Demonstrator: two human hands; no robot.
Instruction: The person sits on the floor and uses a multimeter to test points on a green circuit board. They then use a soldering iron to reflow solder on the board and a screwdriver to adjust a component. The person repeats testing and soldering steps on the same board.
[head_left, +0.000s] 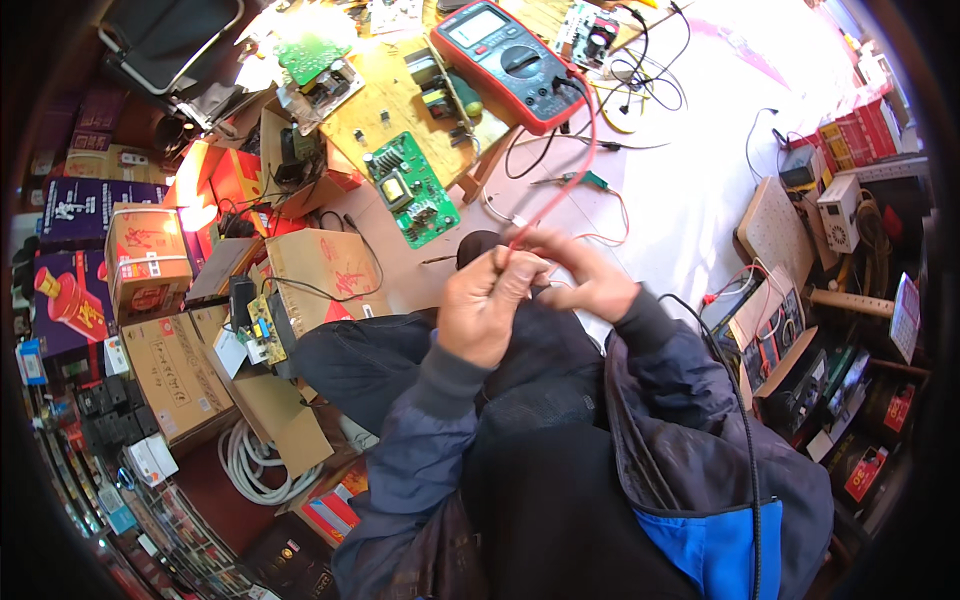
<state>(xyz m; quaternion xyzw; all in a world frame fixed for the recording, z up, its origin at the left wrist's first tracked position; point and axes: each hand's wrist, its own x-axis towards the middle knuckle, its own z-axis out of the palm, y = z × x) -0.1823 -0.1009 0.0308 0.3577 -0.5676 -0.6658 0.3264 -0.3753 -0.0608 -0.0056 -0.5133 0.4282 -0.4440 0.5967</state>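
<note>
A red test lead [563,195] hangs from the red and grey multimeter [510,65] on the wooden table down to my hands. My left hand [485,308] is closed in front of my lap, with the lead running into its pinched fingers. My right hand [590,278] is right beside it, fingers bent toward the lead and blurred by motion; I cannot tell whether they grip it. The lead's tip is hidden by my hands. A green circuit board [410,190] with a yellow transformer sits at the table's near edge.
The wooden table [385,95] also bears a second board [437,100] with tall components. A green-handled probe [590,180] lies on the pale floor beyond my hands. Cardboard boxes [180,375] are stacked at left, with a coiled white cable [255,465]. An open carton [765,330] stands at right.
</note>
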